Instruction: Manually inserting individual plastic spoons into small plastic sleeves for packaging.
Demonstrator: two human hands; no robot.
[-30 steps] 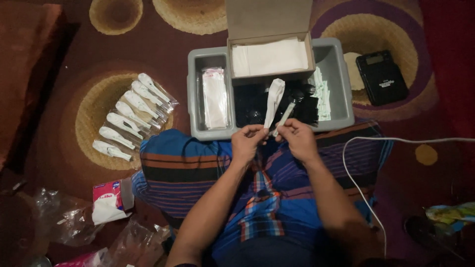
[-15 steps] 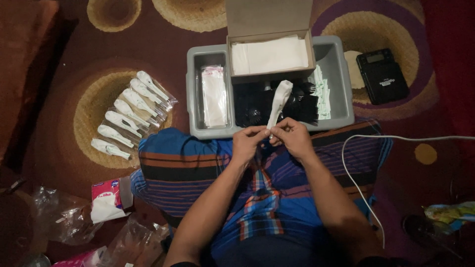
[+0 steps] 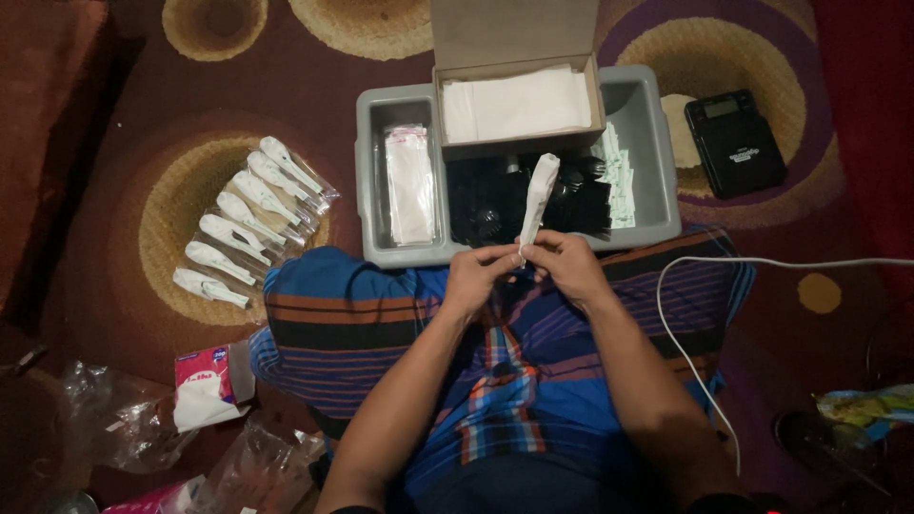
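While left hand and right hand both pinch base of one upright white wrapped spoon, fingers closed; seven wrapped spoons lie on carpet, one grey tray

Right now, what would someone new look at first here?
Probably the slim white paper-wrapped packet, held upright by both hands, left hand and right hand, over the striped blue cloth. Behind it sits a grey plastic tray with an open cardboard box of white sheets. To the left, a row of finished white packets lies on the carpet.
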